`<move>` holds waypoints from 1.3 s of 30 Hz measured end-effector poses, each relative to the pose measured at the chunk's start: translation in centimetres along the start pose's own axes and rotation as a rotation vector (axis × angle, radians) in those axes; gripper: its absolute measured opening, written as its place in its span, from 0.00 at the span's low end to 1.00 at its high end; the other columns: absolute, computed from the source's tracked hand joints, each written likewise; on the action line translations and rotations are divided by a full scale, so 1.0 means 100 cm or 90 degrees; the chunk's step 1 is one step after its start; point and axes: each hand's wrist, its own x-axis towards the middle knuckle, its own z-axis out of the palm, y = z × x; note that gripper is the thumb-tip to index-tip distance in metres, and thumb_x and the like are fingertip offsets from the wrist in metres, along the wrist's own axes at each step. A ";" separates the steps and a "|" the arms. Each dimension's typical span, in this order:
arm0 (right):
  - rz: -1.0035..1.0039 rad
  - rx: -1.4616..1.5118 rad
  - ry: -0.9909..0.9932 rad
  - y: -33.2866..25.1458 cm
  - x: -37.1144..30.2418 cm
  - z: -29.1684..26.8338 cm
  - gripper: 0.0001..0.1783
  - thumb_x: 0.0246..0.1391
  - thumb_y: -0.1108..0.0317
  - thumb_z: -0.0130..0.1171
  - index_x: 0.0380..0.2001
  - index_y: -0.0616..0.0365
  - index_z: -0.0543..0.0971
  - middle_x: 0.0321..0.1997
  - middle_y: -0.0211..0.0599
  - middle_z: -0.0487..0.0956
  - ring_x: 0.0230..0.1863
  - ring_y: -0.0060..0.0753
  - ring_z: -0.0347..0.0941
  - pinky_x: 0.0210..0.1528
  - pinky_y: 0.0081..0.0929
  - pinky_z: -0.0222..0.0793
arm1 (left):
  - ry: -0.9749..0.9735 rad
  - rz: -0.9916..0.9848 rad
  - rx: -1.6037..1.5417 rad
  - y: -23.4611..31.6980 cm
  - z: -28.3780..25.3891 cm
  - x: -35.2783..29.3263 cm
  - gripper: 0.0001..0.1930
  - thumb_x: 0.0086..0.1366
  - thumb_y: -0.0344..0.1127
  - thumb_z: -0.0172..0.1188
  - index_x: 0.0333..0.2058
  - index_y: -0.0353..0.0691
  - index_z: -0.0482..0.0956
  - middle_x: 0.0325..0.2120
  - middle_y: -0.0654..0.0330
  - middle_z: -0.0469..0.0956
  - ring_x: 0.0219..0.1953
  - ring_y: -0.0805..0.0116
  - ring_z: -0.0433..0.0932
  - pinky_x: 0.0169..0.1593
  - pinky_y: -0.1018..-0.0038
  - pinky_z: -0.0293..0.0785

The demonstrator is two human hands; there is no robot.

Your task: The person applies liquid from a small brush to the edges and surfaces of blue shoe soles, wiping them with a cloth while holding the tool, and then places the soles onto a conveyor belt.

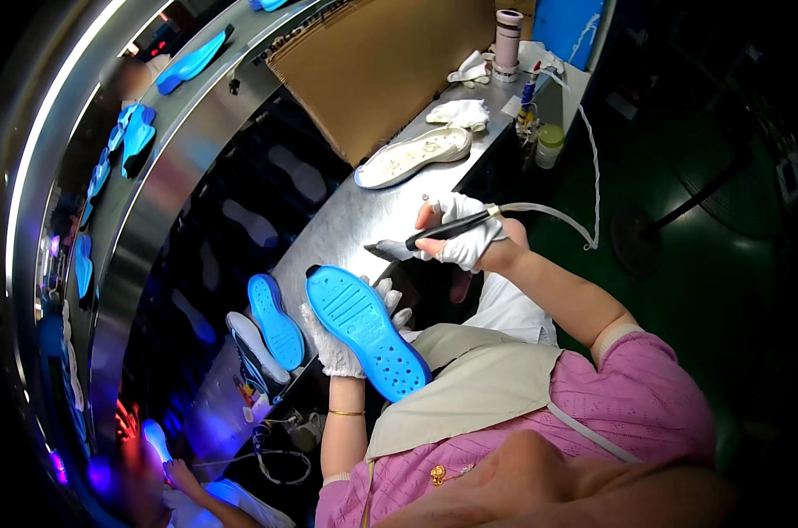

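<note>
My left hand, in a white glove, holds a bright blue shoe sole from beneath, with its dotted underside facing up. My right hand, also gloved with bare fingertips, grips a black pen-like brush tool fed by a pale hose. The tool's dark tip points left, just above the top end of the sole without touching it.
A steel workbench carries a white sole, white gloves, a pink bottle, a small jar and cardboard. Beside it runs a dark conveyor with blue soles. Another person's hand works at lower left.
</note>
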 end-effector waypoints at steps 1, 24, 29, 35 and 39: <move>-0.005 -0.051 0.002 0.001 0.000 0.006 0.13 0.47 0.71 0.68 0.35 0.55 0.75 0.30 0.30 0.78 0.32 0.21 0.75 0.38 0.22 0.72 | 0.012 0.015 -0.032 -0.001 0.001 0.004 0.54 0.53 0.82 0.38 0.64 0.39 0.58 0.62 0.38 0.60 0.61 0.36 0.64 0.62 0.37 0.58; -0.128 -0.074 -0.003 0.002 0.013 0.065 0.10 0.48 0.79 0.62 0.35 0.61 0.75 0.29 0.30 0.77 0.30 0.17 0.74 0.35 0.17 0.71 | 0.094 0.230 0.077 -0.031 -0.016 0.051 0.42 0.61 0.74 0.42 0.62 0.47 0.64 0.57 0.58 0.70 0.57 0.58 0.71 0.62 0.61 0.66; -0.183 -0.070 -0.144 0.010 0.000 0.068 0.10 0.45 0.75 0.65 0.32 0.57 0.75 0.29 0.31 0.76 0.30 0.22 0.75 0.35 0.20 0.72 | 0.083 0.183 0.036 -0.014 -0.015 0.048 0.43 0.61 0.73 0.44 0.62 0.42 0.64 0.57 0.52 0.70 0.56 0.55 0.71 0.62 0.59 0.66; -0.398 -0.226 -0.067 0.017 -0.002 0.070 0.11 0.41 0.78 0.66 0.31 0.56 0.77 0.28 0.35 0.77 0.27 0.28 0.74 0.31 0.22 0.71 | 0.056 0.188 0.109 0.001 -0.009 0.040 0.43 0.61 0.73 0.44 0.60 0.41 0.66 0.55 0.51 0.72 0.55 0.53 0.72 0.61 0.57 0.67; -0.187 -0.019 -0.153 0.024 -0.019 0.063 0.09 0.43 0.76 0.66 0.29 0.57 0.77 0.28 0.33 0.77 0.28 0.27 0.75 0.33 0.22 0.72 | 0.053 0.088 0.110 -0.003 -0.005 0.024 0.44 0.61 0.74 0.41 0.61 0.40 0.64 0.57 0.50 0.70 0.56 0.53 0.71 0.61 0.58 0.67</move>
